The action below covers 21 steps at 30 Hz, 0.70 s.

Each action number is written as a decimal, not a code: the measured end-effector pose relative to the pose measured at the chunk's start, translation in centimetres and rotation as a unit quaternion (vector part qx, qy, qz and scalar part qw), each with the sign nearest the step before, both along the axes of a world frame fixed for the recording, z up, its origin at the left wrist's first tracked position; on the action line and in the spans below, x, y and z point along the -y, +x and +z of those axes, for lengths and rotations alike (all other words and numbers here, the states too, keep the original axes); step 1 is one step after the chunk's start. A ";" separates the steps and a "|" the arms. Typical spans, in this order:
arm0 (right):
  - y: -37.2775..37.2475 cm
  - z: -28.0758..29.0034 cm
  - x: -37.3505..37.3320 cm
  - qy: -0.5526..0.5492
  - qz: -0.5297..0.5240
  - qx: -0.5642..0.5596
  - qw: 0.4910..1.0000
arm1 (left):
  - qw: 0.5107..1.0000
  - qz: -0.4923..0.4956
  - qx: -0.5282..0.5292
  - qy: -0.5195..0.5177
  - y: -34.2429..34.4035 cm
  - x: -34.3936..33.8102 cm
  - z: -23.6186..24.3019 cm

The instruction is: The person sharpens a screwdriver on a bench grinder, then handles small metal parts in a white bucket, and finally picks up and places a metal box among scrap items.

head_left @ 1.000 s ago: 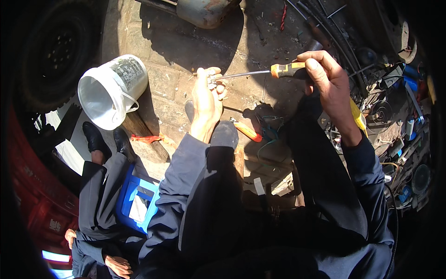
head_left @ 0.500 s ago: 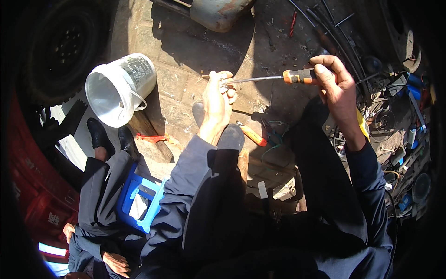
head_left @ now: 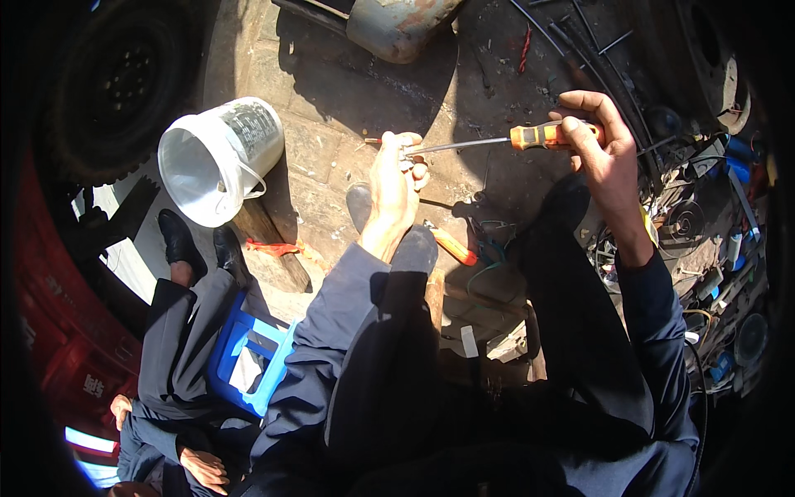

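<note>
My right hand (head_left: pixel 598 145) grips the orange handle of a long screwdriver (head_left: pixel 530 137) held level above the paved ground. Its steel shaft runs left to my left hand (head_left: pixel 395 178), whose fingers pinch a small part at the tip; the part itself is hidden by the fingers. Both forearms wear dark blue sleeves. Below my left hand, on the ground by my shoe, lies a second orange-handled tool (head_left: pixel 451 244).
A white plastic bucket (head_left: pixel 217 159) lies tipped on a wooden block at the left. Another person sits on a blue stool (head_left: pixel 244 364) at the lower left. A tyre (head_left: pixel 116 83) stands top left, a grey metal tank (head_left: pixel 397 25) at the top, and cluttered wires and parts (head_left: pixel 712 232) at the right.
Both hands and the screwdriver keep their pose; the view has drifted, so everything sits slightly lower and further right in the picture.
</note>
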State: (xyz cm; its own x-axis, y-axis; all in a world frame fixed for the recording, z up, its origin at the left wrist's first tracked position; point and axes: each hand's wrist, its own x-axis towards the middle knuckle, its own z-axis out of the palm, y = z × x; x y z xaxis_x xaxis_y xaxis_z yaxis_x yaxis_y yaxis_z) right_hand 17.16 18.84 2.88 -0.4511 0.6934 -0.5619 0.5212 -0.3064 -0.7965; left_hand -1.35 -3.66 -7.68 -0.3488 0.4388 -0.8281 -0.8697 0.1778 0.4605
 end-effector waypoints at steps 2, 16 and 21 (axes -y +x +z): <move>0.3 0.1 -0.5 0.066 0.047 -0.110 0.991 | 1.000 -0.002 0.000 -0.004 0.2 -0.1 0.1; 1.1 -0.3 -1.9 -0.029 -0.019 -0.148 0.988 | 0.996 0.009 0.082 0.047 -0.1 -0.1 0.3; 0.1 -0.1 -3.8 -0.031 -0.051 -0.153 0.986 | 0.988 0.031 0.086 0.126 -0.9 -0.3 0.2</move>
State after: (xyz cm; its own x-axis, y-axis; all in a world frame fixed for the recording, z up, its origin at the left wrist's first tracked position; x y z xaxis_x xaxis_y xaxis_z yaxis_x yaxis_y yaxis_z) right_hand 17.28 22.67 2.76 -0.5363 0.7121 -0.4531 0.2228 -0.3983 -0.8898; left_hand -2.22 -3.36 -7.45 -0.2441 0.6205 -0.7453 -0.9447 0.0214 0.3273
